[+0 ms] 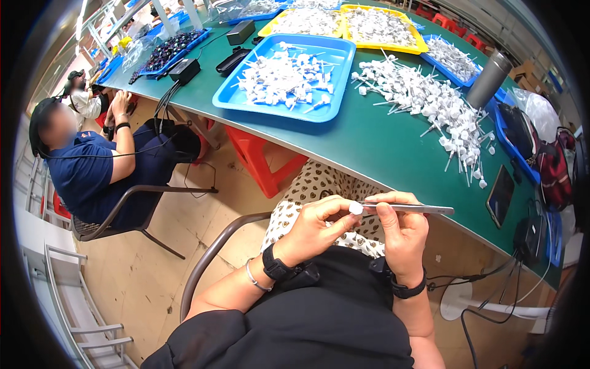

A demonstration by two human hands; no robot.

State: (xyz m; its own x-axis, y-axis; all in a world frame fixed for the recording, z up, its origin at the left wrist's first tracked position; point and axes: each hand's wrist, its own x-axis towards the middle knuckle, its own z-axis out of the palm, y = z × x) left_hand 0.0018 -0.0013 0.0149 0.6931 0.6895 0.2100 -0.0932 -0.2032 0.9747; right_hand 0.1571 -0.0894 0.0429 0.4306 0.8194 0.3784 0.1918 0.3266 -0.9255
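Note:
Above my lap, my left hand (pixel 316 229) pinches a small white plastic piece (pixel 356 208) with a rounded head between thumb and fingers. My right hand (pixel 402 230) is closed on metal tweezers (pixel 424 209), whose tips reach the white piece. The far end of the tweezers points right. Beyond my hands, a blue tray (pixel 224 92) on the green table holds many similar white pieces with thin stems. A loose pile of the same white pieces (pixel 424 101) lies to its right, straight on the tabletop.
A grey metal bottle (pixel 490 80) and a phone (pixel 500 195) stand and lie on the right of the green table (pixel 381 147). Yellow trays (pixel 413 48) of white pieces are farther back. A red stool (pixel 261 163) is under the table. A seated person (pixel 92 160) works at left.

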